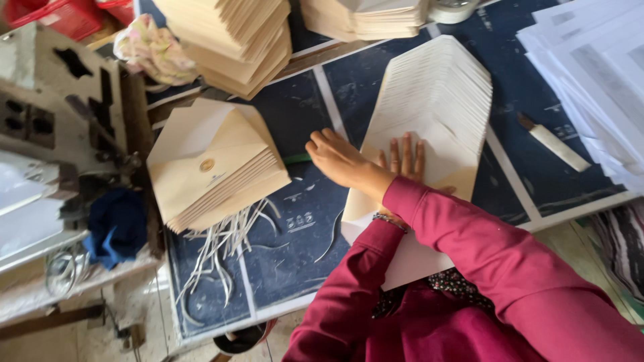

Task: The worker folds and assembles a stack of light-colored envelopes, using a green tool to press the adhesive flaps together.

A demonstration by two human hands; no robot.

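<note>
Presently, head view, looking down at dark blue work table (295, 221) w/ pale tape lines.

Hands: arms crossed. Right hand (343, 159) reaches leftward over the left forearm, fingers loosely curled, not closed on anything visible; sits at left edge of the fanned envelope row (436, 114), touching or just above it, can't tell which. Left hand (402, 161) lies flat, fingers spread open, pressed on lower part of same row; partly hidden under right wrist. Holds nothing, just pressing down. Both sleeves magenta; bracelet (388, 218) at left wrist.

Fanned envelope row: cream envelopes w/ pointed flaps, overlapped like shingles, running from table's near edge up toward centre-right. Near end overhangs table edge towards the person's lap.

Surroundings:
- Finished envelope stack (215, 164) to the left, well apart from hands, flaps closed, round gold seal on top one, stack slightly skewed.
- White paper strips (228, 241) scattered just below that stack, some hanging off the table's front.
- Green strip (295, 159) btwn stack and right hand.
- Two more cream stacks at top: one top-centre-left (235, 37), one top-centre (365, 17).
- White printed sheets (597, 74), top right, fanned.
- Short white stick w/ brown tip (553, 142), right of row, apart from it.
- Tape roll (451, 9) at top edge, partly cut off.
- Grey machine (47, 100) and blue cloth (114, 224) at far left.
</note>
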